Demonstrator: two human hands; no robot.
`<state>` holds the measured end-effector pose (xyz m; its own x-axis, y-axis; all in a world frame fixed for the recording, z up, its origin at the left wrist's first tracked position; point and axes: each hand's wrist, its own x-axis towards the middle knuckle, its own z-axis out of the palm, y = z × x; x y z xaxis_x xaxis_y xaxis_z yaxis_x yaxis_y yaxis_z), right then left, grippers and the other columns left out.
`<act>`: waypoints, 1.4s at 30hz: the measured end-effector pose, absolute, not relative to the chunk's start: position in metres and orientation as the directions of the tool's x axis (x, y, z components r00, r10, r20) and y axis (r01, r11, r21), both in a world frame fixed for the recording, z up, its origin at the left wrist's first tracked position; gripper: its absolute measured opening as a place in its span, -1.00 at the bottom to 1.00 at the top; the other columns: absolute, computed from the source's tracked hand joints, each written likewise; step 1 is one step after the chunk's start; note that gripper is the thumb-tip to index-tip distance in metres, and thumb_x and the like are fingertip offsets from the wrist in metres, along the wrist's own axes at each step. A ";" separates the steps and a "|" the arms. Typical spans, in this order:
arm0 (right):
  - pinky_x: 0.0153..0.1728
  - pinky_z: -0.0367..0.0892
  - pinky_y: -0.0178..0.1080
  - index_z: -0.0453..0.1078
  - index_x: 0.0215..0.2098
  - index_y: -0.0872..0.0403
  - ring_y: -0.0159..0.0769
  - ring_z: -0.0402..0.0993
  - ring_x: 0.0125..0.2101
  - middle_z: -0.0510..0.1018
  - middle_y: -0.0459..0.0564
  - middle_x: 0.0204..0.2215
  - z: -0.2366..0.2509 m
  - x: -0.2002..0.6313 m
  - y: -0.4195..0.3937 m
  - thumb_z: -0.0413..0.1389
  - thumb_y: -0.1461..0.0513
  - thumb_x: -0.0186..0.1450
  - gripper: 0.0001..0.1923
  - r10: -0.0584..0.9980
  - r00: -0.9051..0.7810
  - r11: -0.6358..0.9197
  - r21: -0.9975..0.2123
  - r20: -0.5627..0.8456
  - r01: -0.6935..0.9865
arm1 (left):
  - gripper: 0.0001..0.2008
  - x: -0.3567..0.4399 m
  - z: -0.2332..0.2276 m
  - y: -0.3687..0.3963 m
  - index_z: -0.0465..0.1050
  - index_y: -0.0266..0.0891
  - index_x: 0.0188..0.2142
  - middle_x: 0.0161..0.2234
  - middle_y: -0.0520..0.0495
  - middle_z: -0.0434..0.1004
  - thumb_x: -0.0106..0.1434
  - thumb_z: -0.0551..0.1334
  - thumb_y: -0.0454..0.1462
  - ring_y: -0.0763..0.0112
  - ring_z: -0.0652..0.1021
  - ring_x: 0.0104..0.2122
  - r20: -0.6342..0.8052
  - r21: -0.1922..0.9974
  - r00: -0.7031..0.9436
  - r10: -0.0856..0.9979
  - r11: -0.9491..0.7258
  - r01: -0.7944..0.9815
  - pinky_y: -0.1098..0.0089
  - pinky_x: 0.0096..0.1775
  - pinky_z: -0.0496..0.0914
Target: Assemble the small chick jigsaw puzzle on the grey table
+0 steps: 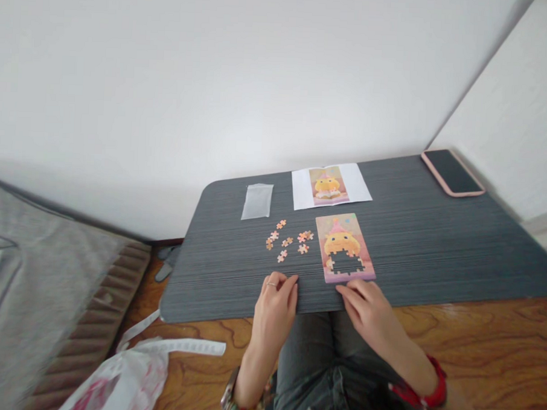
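A small jigsaw puzzle (pixel 344 247) showing a yellow duck on pink lies on the dark grey table (pixel 435 248), with a gap of missing pieces in its lower middle. Several loose pink puzzle pieces (pixel 289 240) are scattered just left of it. My right hand (pixel 371 312) rests on the table's front edge, fingertips touching the puzzle's lower edge. My left hand (pixel 275 308), with a ring on one finger, rests flat on the front edge below the loose pieces. Neither hand holds anything.
A printed reference picture (pixel 331 186) of the duck lies behind the puzzle. An empty clear plastic bag (pixel 257 200) lies to its left. A phone (pixel 452 172) in a pink case sits at the far right corner. A white bag (pixel 125 377) lies on the wooden floor.
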<state>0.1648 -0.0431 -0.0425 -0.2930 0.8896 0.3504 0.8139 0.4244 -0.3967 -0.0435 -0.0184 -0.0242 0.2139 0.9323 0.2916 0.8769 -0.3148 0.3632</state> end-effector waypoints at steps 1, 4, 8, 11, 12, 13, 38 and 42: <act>-0.29 0.27 -0.23 0.43 -0.17 0.12 -0.26 0.34 -0.32 0.45 0.05 -0.37 -0.041 0.153 -0.041 -0.07 0.34 0.30 -0.74 0.887 -0.310 0.436 -0.399 0.342 0.807 | -0.77 -0.045 -0.025 -0.020 0.45 -0.23 -0.20 -0.37 -0.07 0.35 0.27 0.03 -0.35 0.37 0.42 -0.34 0.291 0.371 0.192 0.937 -0.296 0.880 0.36 -0.26 0.41; -0.30 0.24 -0.23 0.44 -0.24 0.10 -0.27 0.34 -0.33 0.44 0.04 -0.38 -0.036 0.123 -0.026 -0.07 0.34 0.30 -0.75 0.881 -0.330 0.448 -0.379 0.338 0.810 | -0.78 -0.049 -0.029 -0.019 0.45 -0.22 -0.20 -0.36 -0.07 0.36 0.26 0.05 -0.35 0.34 0.42 -0.31 0.296 0.377 0.132 0.946 -0.242 0.894 0.33 -0.24 0.41; -0.26 0.20 -0.21 0.44 -0.32 0.10 -0.28 0.33 -0.35 0.43 0.02 -0.41 -0.033 0.098 0.001 -0.08 0.34 0.31 -0.76 0.885 -0.329 0.435 -0.331 0.330 0.837 | -0.80 -0.058 -0.030 -0.012 0.46 -0.25 -0.20 -0.35 -0.09 0.38 0.24 0.09 -0.36 0.32 0.42 -0.29 0.276 0.359 0.058 0.959 -0.159 0.920 0.31 -0.21 0.40; -0.24 0.19 -0.20 0.43 -0.27 0.12 -0.25 0.34 -0.32 0.43 0.04 -0.37 -0.032 0.090 0.015 -0.05 0.32 0.29 -0.80 0.906 -0.289 0.381 -0.299 0.309 0.875 | -0.81 -0.062 -0.028 -0.006 0.46 -0.25 -0.20 -0.35 -0.08 0.38 0.23 0.11 -0.36 0.32 0.43 -0.28 0.254 0.353 -0.002 0.967 -0.091 0.931 0.33 -0.22 0.41; -0.24 0.18 -0.19 0.42 -0.25 0.12 -0.24 0.35 -0.31 0.44 0.05 -0.35 -0.032 0.089 0.019 -0.04 0.32 0.28 -0.80 0.911 -0.280 0.369 -0.293 0.304 0.882 | -0.81 -0.062 -0.028 -0.004 0.46 -0.25 -0.20 -0.34 -0.09 0.38 0.23 0.12 -0.35 0.31 0.43 -0.28 0.247 0.356 -0.016 0.969 -0.075 0.931 0.33 -0.23 0.41; -0.23 0.18 -0.20 0.42 -0.23 0.13 -0.24 0.35 -0.29 0.44 0.05 -0.33 -0.031 0.088 0.021 -0.03 0.32 0.28 -0.81 0.913 -0.278 0.365 -0.290 0.299 0.884 | -0.81 -0.063 -0.027 -0.002 0.45 -0.25 -0.19 -0.34 -0.09 0.38 0.23 0.12 -0.35 0.31 0.43 -0.27 0.241 0.361 -0.029 0.970 -0.062 0.930 0.33 -0.23 0.41; -0.28 0.15 -0.18 0.36 -0.34 0.10 -0.22 0.37 -0.33 0.44 0.02 -0.38 -0.029 0.054 0.038 -0.06 0.28 0.32 -0.83 0.889 -0.391 0.438 -0.192 0.236 0.878 | -0.91 -0.093 -0.013 0.053 0.41 -0.26 -0.33 -0.28 -0.08 0.28 0.15 0.24 -0.29 0.30 0.37 -0.20 0.093 0.361 0.092 0.991 -0.120 0.925 0.25 -0.10 0.35; -0.30 0.16 -0.18 0.34 -0.32 0.11 -0.20 0.37 -0.31 0.45 0.05 -0.35 -0.026 0.053 0.039 -0.01 0.26 0.30 -0.89 0.903 -0.369 0.411 -0.190 0.220 0.892 | -0.83 -0.100 -0.015 0.048 0.41 -0.21 -0.24 -0.26 -0.06 0.29 0.13 0.26 -0.29 0.29 0.38 -0.19 0.130 0.382 0.099 0.987 -0.142 0.913 0.21 -0.09 0.35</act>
